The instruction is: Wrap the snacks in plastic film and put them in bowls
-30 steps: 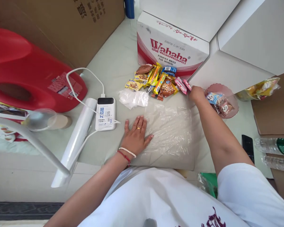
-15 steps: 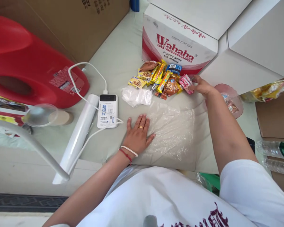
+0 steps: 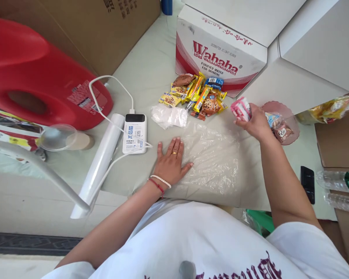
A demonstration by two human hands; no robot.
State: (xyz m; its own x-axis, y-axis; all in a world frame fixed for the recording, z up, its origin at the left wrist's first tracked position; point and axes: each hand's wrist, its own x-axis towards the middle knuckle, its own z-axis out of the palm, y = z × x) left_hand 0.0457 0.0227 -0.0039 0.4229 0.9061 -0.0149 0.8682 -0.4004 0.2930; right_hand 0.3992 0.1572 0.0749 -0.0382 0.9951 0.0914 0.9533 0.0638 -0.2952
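Note:
My left hand (image 3: 170, 164) lies flat with its fingers spread, at the left edge of a clear plastic bag (image 3: 212, 159) laid out on the table. Between the thumb and fingers of my right hand (image 3: 253, 122) is a pink-and-white snack packet (image 3: 241, 109), held above the table. To its left sits a pile of wrapped snacks (image 3: 203, 97) in yellow, brown and blue wrappers. Just right of my right hand is a pink scalloped dish (image 3: 292, 131), partly hidden by the hand, with a few wrapped snacks (image 3: 283, 130) in it.
A crumpled white plastic bag (image 3: 170, 116) lies before the pile, backed by a Wahaha carton (image 3: 221, 54). Leftward are a power bank (image 3: 135, 135) with white cables, a white roll (image 3: 100, 162), a cup (image 3: 59, 138) and a red jug (image 3: 52, 89). A black phone (image 3: 307, 184) lies right.
My right hand has lifted the pink packet off the right end of the pile and drawn it toward the dish and me. My left hand stays flat on the bag.

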